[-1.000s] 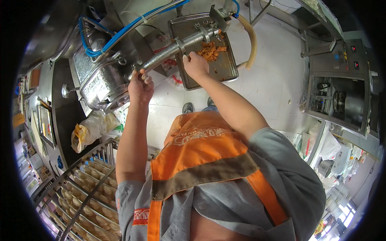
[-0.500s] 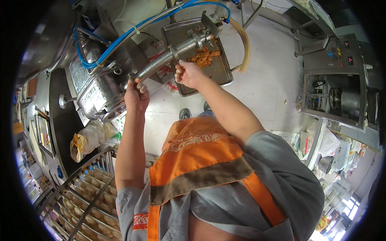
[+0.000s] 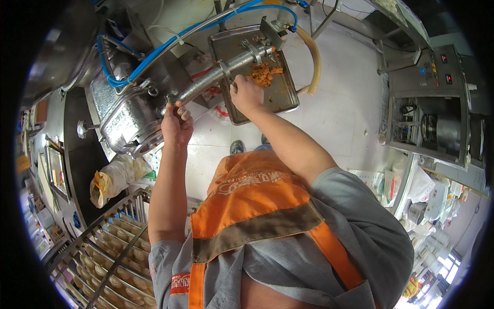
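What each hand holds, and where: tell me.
Left hand: apparently the pipe, at its fitting by the machine. Right hand: near a clamp; any hold cannot be told.

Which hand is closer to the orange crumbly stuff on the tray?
The right hand: it is just on the near side of the orange stuff. The left hand is farther off, by the metal tube's left end.

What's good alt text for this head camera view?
A person's left hand is at the lower end of a slanting metal pipe, while the right hand is close to the pipe and a metal tray holding crumbly orange mixture. An orange apron fills the centre below; a metal rack stands lower left.
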`<state>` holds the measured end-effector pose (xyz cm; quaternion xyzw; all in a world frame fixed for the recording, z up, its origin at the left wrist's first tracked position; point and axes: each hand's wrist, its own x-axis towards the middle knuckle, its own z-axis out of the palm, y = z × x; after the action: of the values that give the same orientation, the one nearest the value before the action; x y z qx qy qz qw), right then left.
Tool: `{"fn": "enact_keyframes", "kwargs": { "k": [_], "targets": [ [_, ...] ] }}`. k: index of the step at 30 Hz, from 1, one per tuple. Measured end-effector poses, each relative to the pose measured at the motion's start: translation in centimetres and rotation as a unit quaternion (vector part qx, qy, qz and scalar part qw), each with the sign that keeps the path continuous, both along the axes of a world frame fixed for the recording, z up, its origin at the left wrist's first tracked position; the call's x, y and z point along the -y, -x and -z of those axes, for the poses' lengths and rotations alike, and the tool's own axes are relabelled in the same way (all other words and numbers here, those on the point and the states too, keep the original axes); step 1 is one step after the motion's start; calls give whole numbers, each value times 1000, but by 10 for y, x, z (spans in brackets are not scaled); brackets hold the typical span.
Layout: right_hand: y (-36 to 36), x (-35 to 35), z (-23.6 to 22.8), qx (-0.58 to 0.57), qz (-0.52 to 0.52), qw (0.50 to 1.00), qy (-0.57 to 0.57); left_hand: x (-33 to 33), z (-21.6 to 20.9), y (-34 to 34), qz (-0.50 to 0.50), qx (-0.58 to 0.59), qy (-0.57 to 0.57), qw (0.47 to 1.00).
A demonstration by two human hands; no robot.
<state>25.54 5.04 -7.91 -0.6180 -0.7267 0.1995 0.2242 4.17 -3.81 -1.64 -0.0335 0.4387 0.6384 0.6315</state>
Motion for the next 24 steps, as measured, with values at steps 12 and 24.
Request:
{"fn": "enact_keyframes", "kwargs": {
  "k": [12, 24],
  "targets": [
    [-3, -18, 21, -528, 106, 661, 522, 1, 1, 0, 4, -14, -5, 1000],
    [8, -19, 58, -116, 73, 981, 138, 0, 8, 1, -8, 23, 28, 999]
  ]
}}
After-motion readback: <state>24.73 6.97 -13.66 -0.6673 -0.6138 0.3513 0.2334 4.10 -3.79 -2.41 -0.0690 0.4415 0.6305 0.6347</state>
